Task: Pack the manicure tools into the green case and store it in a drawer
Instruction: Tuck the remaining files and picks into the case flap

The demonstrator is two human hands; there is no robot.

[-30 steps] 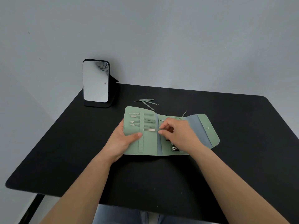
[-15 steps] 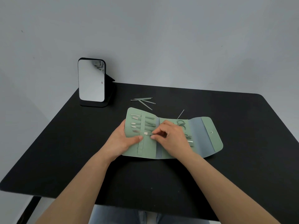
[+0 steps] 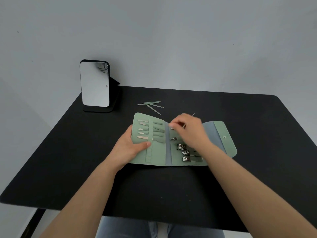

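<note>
Most tools already sit in the green case (image 3: 159,152) my left hand (image 3: 130,148) grips, right hand (image 3: 187,129) too blurry to call, loose picks (image 3: 151,105) beyond it still unpacked.

Soft, even, diffuse light fills the scene, bright enough to read the grey wall (image 3: 171,40), which darkens toward the corners. The black table (image 3: 68,160) shows little glare and almost no hard shadows. The right hand (image 3: 187,129) is motion-blurred; the rest stays fairly sharp. Wide-angle distortion bends the table's edges.
</note>
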